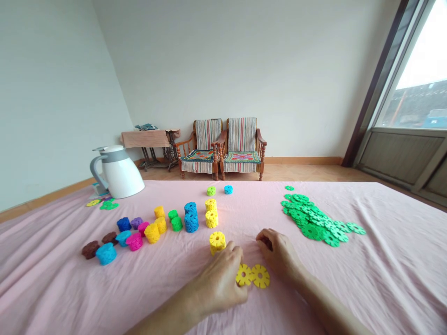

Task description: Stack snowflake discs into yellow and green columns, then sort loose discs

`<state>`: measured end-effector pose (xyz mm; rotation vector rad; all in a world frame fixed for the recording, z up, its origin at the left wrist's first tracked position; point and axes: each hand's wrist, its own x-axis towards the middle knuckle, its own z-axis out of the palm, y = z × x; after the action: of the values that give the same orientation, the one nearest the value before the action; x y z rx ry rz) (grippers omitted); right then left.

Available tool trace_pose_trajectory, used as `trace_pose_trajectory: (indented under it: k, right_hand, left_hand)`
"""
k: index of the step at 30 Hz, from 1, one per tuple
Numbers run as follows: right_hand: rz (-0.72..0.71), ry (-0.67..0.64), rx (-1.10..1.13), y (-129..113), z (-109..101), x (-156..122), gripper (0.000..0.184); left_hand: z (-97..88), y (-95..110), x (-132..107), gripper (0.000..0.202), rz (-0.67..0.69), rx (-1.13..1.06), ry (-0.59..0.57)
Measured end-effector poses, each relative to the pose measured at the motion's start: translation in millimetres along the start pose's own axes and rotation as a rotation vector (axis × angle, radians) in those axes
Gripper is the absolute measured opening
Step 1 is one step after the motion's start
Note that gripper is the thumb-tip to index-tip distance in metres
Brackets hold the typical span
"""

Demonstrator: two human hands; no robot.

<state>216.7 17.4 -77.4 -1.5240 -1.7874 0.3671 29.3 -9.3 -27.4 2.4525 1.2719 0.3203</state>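
Two flat yellow snowflake discs [261,276] lie side by side on the pink cloth, their edges meeting. Over the left one curls my left hand [223,279], thumb and fingers closed at its edge. Just beyond that hand is a short stack of yellow discs [217,240], partly covered by my knuckles. My right hand [279,253] rests on the cloth to the right of the loose discs, fingers curled inward; its fingertips are hidden, so whatever they may hold does not show.
Further back stand yellow stacks [211,217], blue stacks [191,221] and several other coloured stacks [134,241] to the left. A loose green disc pile [310,216] lies right. A white jug [122,174] stands at the far left of the pink-covered table [394,260].
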Motion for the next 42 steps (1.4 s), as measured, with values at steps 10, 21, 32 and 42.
trace_pose_trajectory:
  k: [10,21,32,42]
  right_hand:
    - [0.012,0.009,0.002,0.5,0.9,-0.7,0.014]
    - [0.009,0.003,-0.005,2.2,2.3,-0.9,0.014]
    - [0.006,0.003,0.003,3.3,2.1,-0.1,0.015]
    - [0.008,0.053,0.006,0.9,1.6,0.9,0.016]
  left_hand:
    - [-64.2,-29.6,6.5,0.020,-0.092,-0.013,0.280]
    - [-56.6,-49.5,13.6,0.022,-0.067,0.053,0.257]
    - [-56.5,-50.8,14.1,0.026,-0.095,0.049,0.236]
    - [-27.7,8.1,2.0,0.021,0.156,-0.148,0.045]
